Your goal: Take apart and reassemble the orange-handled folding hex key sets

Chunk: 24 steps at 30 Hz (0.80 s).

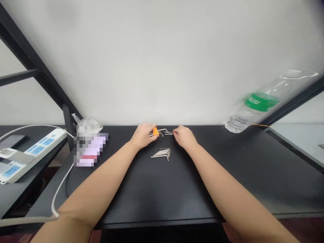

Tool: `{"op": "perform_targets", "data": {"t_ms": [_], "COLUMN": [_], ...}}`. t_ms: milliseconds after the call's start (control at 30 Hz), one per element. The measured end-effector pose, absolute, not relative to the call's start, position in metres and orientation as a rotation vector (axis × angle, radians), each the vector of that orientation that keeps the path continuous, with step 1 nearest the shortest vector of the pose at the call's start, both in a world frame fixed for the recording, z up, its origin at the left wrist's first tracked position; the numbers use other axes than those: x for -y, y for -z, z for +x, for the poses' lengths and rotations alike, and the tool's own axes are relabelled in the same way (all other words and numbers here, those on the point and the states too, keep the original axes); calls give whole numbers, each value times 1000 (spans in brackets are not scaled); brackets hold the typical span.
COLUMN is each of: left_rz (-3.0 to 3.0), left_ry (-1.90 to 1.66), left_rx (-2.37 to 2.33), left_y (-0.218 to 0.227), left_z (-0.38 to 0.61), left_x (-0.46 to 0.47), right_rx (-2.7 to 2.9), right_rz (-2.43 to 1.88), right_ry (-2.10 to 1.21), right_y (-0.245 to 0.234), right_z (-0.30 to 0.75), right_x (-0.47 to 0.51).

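Observation:
My left hand (142, 135) is closed around an orange hex key holder (155, 131) near the back of the black table. L-shaped metal keys stick out of the holder to the right. Across from it, my right hand (184, 136) pinches the ends of several thin hex keys (168, 133), whose other ends point left toward the holder. Whether these keys rest on the table is hard to tell. Nearer to me, a row of hex keys (163, 153) lies nested by size between my forearms, with the bent ends on the right.
A clear water bottle (262, 102) with a green label stands at the right. On the left are a crumpled plastic bag (88, 125), a blurred pinkish item (92, 152), a white power strip (35, 153) and a white cable (62, 184). The wall (157, 67) rises behind the black table (162, 195).

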<state>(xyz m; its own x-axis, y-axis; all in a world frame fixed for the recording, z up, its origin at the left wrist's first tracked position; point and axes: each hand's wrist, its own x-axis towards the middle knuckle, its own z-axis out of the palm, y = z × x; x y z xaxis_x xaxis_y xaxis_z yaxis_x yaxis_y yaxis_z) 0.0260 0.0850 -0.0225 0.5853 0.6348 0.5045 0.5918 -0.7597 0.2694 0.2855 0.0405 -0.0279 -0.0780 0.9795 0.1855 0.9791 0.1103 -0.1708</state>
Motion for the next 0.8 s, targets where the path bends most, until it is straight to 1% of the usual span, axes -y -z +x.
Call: {"op": "perform_targets", "data": {"t_ms": [133, 267, 467, 800], "left_rz": [2709, 2709, 2699, 2666], "left_ry": [-1065, -1124, -1144, -1159], "left_rx": [-1072, -1049, -1065, -1050], "left_y": [30, 35, 38, 40], "left_z": [23, 23, 25, 24], "left_x": [-89, -93, -96, -96], "right_rx": [2129, 2040, 2142, 1988], "right_rz": [-1940, -1875, -1690, -1876], "right_ry": [-1, 12, -159, -198], "right_y": [26, 29, 41, 44], "right_z": [293, 300, 309, 323], "right_x": [-40, -43, -54, -62]}}
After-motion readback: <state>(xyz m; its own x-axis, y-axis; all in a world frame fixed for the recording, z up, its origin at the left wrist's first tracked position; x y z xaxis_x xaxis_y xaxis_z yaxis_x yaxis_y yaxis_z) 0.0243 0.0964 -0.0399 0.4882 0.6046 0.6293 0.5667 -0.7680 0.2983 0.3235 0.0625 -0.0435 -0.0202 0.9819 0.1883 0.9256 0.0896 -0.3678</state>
